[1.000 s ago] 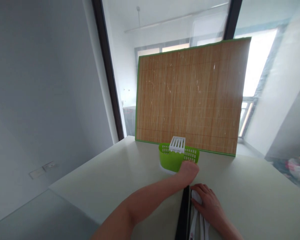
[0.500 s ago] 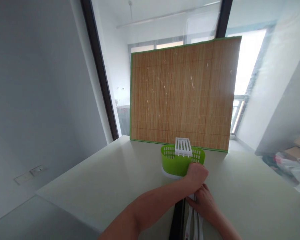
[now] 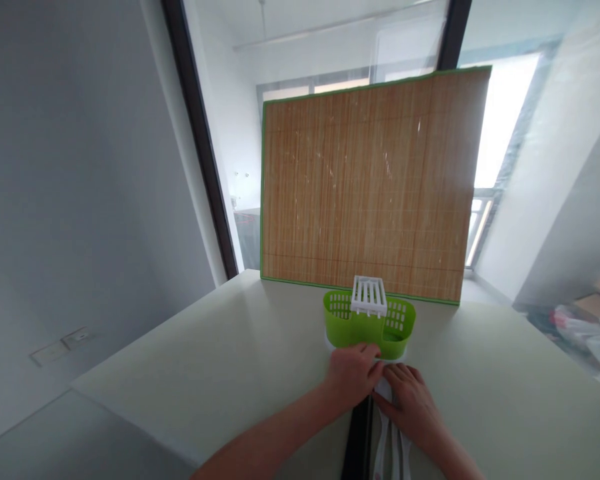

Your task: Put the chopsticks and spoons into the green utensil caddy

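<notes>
A green plastic caddy with grid-holed walls and a white base stands on the table, a white slotted piece across its top middle. Just in front of it is my left hand, its fingers curled by the caddy's base; whatever they may hold is hidden. My right hand is beside it, thumb and fingers around the broad end of a white utensil. Several slim white handles run from under this hand toward me. Left of them lies a long black object, its far end by my left hand.
The pale tabletop spreads around the caddy. A bamboo mat with green edging stands upright behind it, before a glass partition. A grey wall borders the left side; bags and boxes lie beyond the table's right edge.
My left hand has moved left and toward me, off the caddy's right front, baring its right compartment. My right hand stays over the white utensils with its fingers now in view.
</notes>
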A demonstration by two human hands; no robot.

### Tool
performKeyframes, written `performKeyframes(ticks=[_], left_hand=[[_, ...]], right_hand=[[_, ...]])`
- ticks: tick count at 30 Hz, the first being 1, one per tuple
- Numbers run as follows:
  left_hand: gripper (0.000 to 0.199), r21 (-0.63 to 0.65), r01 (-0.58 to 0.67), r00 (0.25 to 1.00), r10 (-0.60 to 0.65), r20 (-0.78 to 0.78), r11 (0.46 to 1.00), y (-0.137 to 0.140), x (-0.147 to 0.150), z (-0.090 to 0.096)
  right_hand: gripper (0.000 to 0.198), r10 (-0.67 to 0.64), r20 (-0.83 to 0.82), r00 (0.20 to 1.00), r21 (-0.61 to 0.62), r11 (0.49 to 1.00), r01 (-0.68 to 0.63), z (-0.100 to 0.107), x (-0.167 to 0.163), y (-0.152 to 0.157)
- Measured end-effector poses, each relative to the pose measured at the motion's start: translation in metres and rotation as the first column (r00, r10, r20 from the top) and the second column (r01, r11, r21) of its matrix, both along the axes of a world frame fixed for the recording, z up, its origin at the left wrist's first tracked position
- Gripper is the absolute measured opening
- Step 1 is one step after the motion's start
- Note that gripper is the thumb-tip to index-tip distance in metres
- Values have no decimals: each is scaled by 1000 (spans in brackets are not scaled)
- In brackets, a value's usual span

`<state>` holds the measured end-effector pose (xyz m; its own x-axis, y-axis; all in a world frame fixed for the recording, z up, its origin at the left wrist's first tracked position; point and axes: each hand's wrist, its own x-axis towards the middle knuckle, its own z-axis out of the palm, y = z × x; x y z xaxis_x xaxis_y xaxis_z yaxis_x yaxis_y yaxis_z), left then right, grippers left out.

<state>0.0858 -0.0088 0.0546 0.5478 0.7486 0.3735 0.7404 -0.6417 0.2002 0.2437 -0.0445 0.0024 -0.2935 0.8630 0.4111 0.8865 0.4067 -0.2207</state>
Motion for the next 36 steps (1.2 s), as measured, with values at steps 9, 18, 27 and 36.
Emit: performKeyframes(ticks=[9,18,27,36], left_hand=[[20,-303,-160,984,129,-120,940,-30,-35,-39],[18,-289,-191,980,167,-106,938,-30,-33,-45],[26,-316,-209,978,204,-49,926,-27,-35,-52],[19,-334,-226,974,223,-49,915,-20,-37,-59]], right_hand=[[29,-16,30,999,15,1000,15,-3,0,-1],[30,-7,28,1000,12,1000,6,-4,-1,-1],[32,-7,15,1000,125,992,5,-6,0,1],[27,9,30,999,159,987,-14,-8,0,1]])
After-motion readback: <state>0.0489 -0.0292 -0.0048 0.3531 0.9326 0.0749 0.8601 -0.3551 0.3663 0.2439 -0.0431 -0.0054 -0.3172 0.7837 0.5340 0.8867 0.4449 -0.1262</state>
